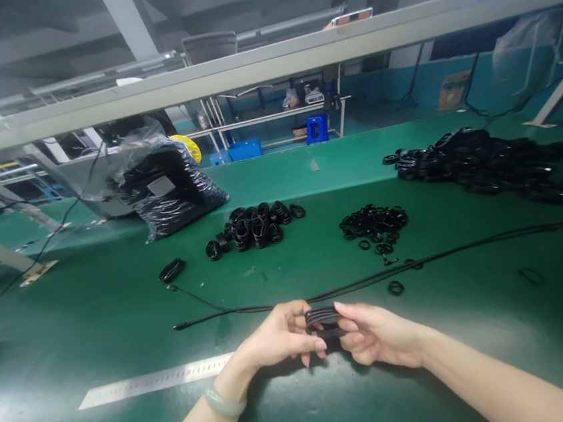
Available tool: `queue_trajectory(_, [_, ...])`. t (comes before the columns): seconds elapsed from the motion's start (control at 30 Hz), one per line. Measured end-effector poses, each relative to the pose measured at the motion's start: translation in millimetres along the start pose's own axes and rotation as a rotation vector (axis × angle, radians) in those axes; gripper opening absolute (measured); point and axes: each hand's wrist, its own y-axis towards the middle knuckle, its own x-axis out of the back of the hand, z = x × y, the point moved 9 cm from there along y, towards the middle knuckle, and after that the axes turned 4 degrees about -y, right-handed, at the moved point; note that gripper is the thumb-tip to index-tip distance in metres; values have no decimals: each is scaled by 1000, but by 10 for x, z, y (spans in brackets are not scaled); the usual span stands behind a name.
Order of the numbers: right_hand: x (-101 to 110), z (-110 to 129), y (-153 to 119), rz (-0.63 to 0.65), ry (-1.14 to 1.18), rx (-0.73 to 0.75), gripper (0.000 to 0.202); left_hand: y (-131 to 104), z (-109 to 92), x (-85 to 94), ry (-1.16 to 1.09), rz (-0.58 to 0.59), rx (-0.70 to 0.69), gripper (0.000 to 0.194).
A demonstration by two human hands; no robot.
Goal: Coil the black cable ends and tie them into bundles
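Between my two hands is a coiled black cable [322,315], wound into a small flat loop just above the green bench. My left hand [290,334] grips the coil's left side, thumb below and fingers behind. Its right side is pinched by my right hand [369,332], with the thumb on top. Just beyond my hands, a long black cable [447,251] stretches across the bench, its connector end [181,326] at the left. A small black ring [395,287] lies to the right of my right hand.
Several coiled cables [250,227] sit in a pile ahead, beside a plastic bag [173,189]. Black rings [374,221] are heaped right of them, with a larger cable pile [482,163] at far right. A ruler strip [153,381] lies left. A shelf beam [266,65] crosses above.
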Motion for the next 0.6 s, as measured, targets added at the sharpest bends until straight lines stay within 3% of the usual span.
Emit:
queue_trajectory(0.23, [-46,119,-10,-14,-224,144,50,13,-25,51,101,-31,-18,35])
queue_trajectory(0.37, [-88,138,-12,-9,-384,185,49,-43,-51,1,157,-19,41,48])
queue_trajectory(0.47, [-156,84,0,32,-469,154,51,-107,-109,-101,412,-14,47,58])
queue_trajectory(0.6, [-189,64,20,18,-631,156,51,-160,-205,-184,799,-130,-17,35])
